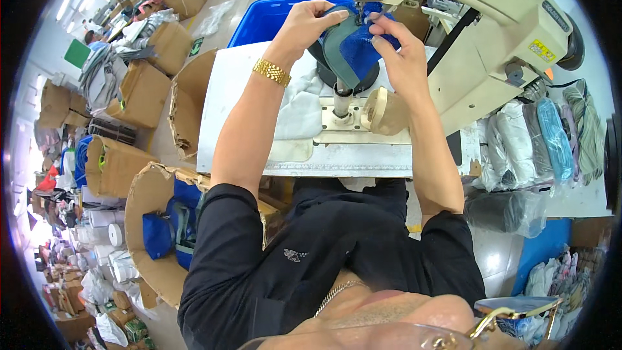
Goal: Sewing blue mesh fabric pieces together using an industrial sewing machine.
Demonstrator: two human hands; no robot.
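Note:
A cream industrial sewing machine (pixel 479 58) stands over a white work table (pixel 227 110). A blue mesh fabric piece with a grey-green edge strip (pixel 356 45) sits at its needle and presser foot, above a round post. My left hand (pixel 303 29), with a gold bracelet at the wrist, grips the piece at its upper left, thumb on the strip. My right hand (pixel 400 52) has thumb and index finger curled at the blue mesh just right of the needle, holding it. The underside of the piece is hidden.
A blue tub (pixel 249 23) is behind the table. A cardboard box with blue pieces (pixel 146 210) stands left of me, more boxes (pixel 116 162) beyond. Bundled fabric strips (pixel 518 139) lie at the right. A seated person (pixel 97 42) is at the far left.

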